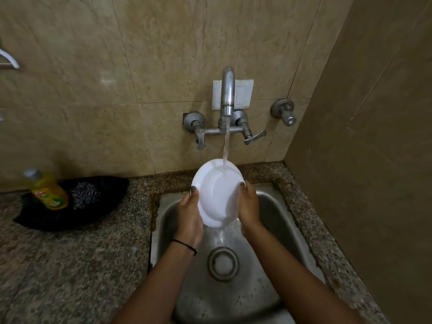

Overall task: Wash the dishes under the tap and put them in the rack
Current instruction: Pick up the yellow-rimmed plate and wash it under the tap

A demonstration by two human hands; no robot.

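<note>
A white deep plate [216,190] is held tilted over the steel sink [275,220], its hollow side facing me. My left hand [190,218] grips its left rim, thumb on the edge. My right hand [249,206] holds the right rim. Water runs from the wall tap [228,94] onto the plate's upper part and pours off its lower edge toward the drain [223,263]. No rack is in view.
On the speckled granite counter [70,265] to the left lies a black tray [46,220] with a yellow dish-soap bottle [48,190] and a steel scrubber [85,194]. A side wall [362,160] stands close on the right. A separate valve [284,112] sticks out of the tiles.
</note>
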